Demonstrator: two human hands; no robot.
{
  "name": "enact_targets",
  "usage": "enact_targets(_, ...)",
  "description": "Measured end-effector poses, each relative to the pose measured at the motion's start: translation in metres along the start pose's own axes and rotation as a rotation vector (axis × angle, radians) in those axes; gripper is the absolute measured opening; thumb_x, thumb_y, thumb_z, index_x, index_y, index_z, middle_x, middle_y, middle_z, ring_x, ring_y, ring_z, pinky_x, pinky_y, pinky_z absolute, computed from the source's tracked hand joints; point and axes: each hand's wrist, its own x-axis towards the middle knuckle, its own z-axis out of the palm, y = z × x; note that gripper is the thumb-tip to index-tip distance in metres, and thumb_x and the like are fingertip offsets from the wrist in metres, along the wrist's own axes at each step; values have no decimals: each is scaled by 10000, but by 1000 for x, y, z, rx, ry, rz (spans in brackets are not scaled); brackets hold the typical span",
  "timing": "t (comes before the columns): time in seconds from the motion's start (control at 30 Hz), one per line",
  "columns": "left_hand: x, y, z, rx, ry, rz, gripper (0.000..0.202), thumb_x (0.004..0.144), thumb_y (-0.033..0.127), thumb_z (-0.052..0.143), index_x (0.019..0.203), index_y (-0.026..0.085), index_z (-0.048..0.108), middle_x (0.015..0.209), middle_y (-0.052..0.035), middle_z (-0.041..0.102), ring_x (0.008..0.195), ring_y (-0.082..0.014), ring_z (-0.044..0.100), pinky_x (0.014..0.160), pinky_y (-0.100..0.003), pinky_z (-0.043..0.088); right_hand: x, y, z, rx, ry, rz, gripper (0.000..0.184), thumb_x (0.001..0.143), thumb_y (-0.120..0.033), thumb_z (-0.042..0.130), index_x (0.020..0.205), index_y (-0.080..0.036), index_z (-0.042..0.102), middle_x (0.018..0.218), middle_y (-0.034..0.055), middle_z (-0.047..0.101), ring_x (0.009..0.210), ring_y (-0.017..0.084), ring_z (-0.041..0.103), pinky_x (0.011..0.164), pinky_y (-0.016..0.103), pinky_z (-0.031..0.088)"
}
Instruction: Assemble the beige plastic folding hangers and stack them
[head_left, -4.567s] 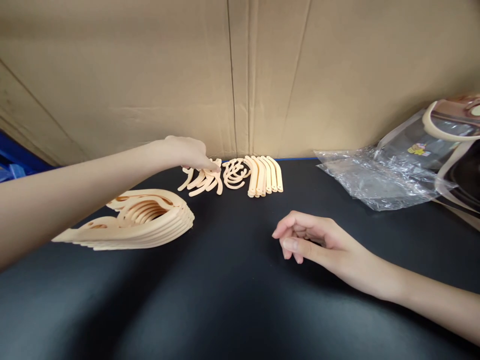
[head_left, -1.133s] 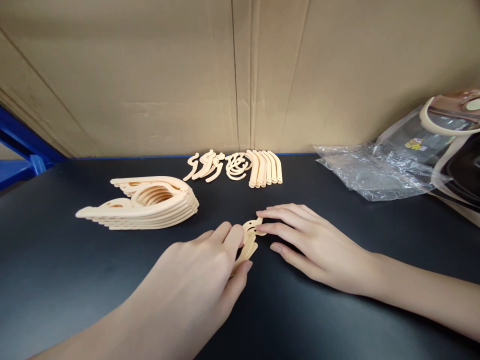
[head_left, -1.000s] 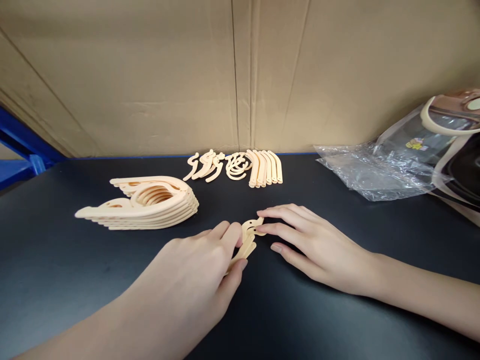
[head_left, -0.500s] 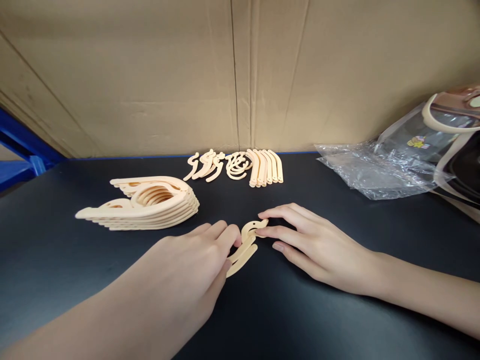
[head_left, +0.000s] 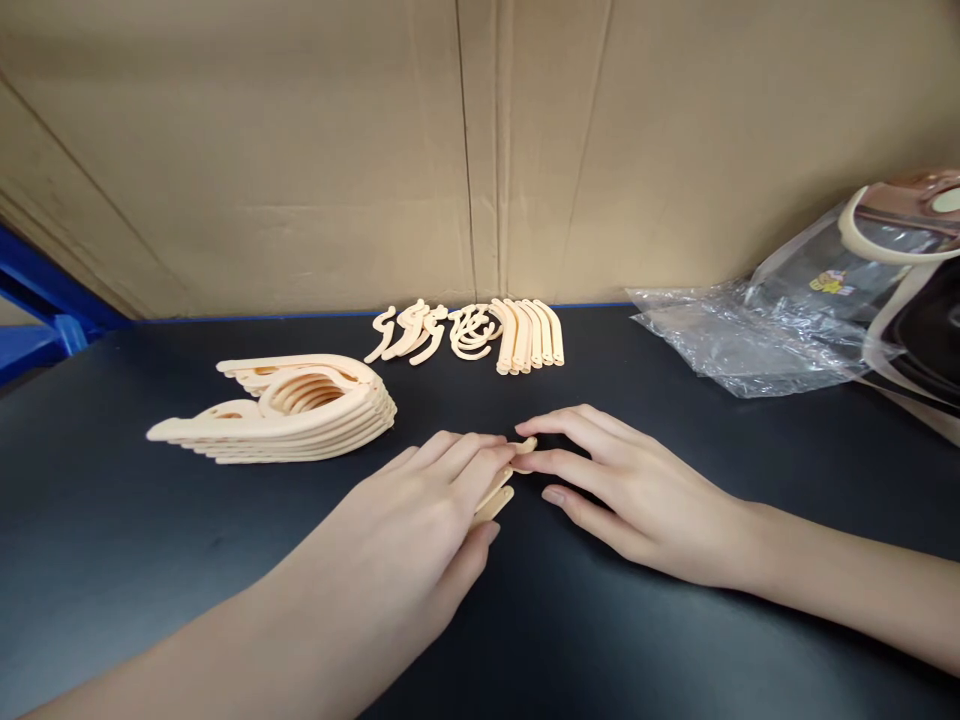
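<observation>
A cream plastic folding hanger (head_left: pixel 495 503) lies on the dark tabletop between my hands, its slim arms side by side. My left hand (head_left: pixel 431 505) reaches over it from the left, fingers pressed on its top and thumb along its near side, so most of it is hidden. Two fingertips of my right hand (head_left: pixel 615 490) hold down the curved end of the hanger, while the right thumb stays apart from it, near the table. Left of my hands stands a stack of similar folded hangers (head_left: pixel 300 425).
Along the back edge lie loose hook-shaped parts (head_left: pixel 416 332), curved parts (head_left: pixel 472 335) and a row of arm pieces (head_left: pixel 529 335). Clear plastic bags (head_left: pixel 750 330) and a cream-trimmed bag (head_left: pixel 885 240) sit at the right. Cardboard (head_left: pixel 315 150) walls the back; a blue frame (head_left: pixel 45 300) stands left.
My left hand has moved right and forward over the hanger, its fingers now straighter and covering the rounded part that showed before. The right hand keeps its place.
</observation>
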Motion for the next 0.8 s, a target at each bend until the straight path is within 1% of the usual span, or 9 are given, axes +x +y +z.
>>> enact_targets(0.07,0,0,-1,6,0,-3,373,870,72,568,1234,148,602,1167,-73,680,1007,-246,657,893,-437,569,0,0,0,8,1,6,287,999,-191,450,1213,-142,635,1295,137,574,1222,238,519,1045,417,479)
enact_targets(0.17,1,1,-5,2,-25,-17,346,864,68,587,1199,150,620,1133,-70,681,973,-243,658,877,-440,573,-1,-1,0,14,-4,9,278,1000,-194,449,1199,-155,638,1304,130,573,1227,234,521,1045,416,477)
enact_targets(0.3,3,0,-10,-47,-76,-49,314,865,120,642,1173,176,630,1131,-43,676,993,-233,649,883,-407,562,0,-1,0,7,13,30,275,1000,-193,448,1206,-141,622,1288,127,595,1186,237,547,1010,425,497)
enact_targets(0.4,4,-2,-9,-85,-73,-66,251,893,111,601,1126,194,644,1101,-18,680,964,-211,648,859,-378,558,1,0,1,-4,31,32,272,1009,-195,440,1201,-128,620,1228,119,636,1130,232,583,969,419,516)
enact_targets(0.47,5,-4,-7,-111,-64,-68,264,909,100,566,1138,209,637,1112,-9,676,960,-199,644,839,-359,553,1,1,2,-13,38,18,258,1013,-198,440,1176,-132,629,1183,110,662,1099,229,604,944,416,526)
enact_targets(0.63,3,-9,-6,-209,-109,-113,295,943,125,491,1181,263,599,1154,10,656,960,-170,635,764,-290,531,1,2,2,-23,43,9,237,1021,-195,439,1136,-161,644,1136,90,688,1044,213,629,898,400,532)
enact_targets(0.73,1,-11,-4,-238,-76,-99,321,937,120,475,1189,291,574,1173,26,652,951,-155,640,735,-262,515,1,2,1,-20,54,3,248,1028,-188,424,1108,-173,658,1084,76,698,995,200,631,861,388,528)
enact_targets(0.8,1,-11,-3,-242,-61,-89,348,924,102,470,1193,304,561,1194,34,646,970,-149,641,750,-255,515,0,3,1,-24,56,8,251,1031,-190,420,1092,-179,663,1055,67,699,969,196,627,843,381,520)
